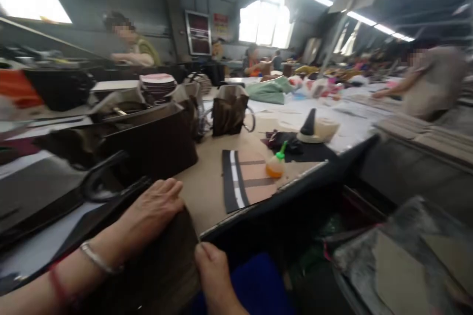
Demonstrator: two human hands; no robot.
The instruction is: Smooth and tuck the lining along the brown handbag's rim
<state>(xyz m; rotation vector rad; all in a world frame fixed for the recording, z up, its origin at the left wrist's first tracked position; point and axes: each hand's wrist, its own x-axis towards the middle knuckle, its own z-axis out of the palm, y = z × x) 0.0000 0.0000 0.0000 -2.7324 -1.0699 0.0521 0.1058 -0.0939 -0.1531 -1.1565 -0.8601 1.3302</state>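
Observation:
A dark brown bag piece (162, 266) lies at the near edge of the worktable (207, 192). My left hand (151, 216) rests on top of it, fingers together and curled over its upper edge. My right hand (212, 268) pinches the same piece at its right edge, thumb against the material. A silver bracelet and a red cord sit on my left wrist. Black bag handles (99, 177) lie just left of my left hand.
Brown bags (155, 140) (229, 110) stand on the table. A small orange glue bottle with a green tip (276, 165) sits on a striped board (247, 177). A black cone (309, 125) and a tub stand beyond. Other people work at the left, far back and right. Cardboard sheets (406, 261) lie lower right.

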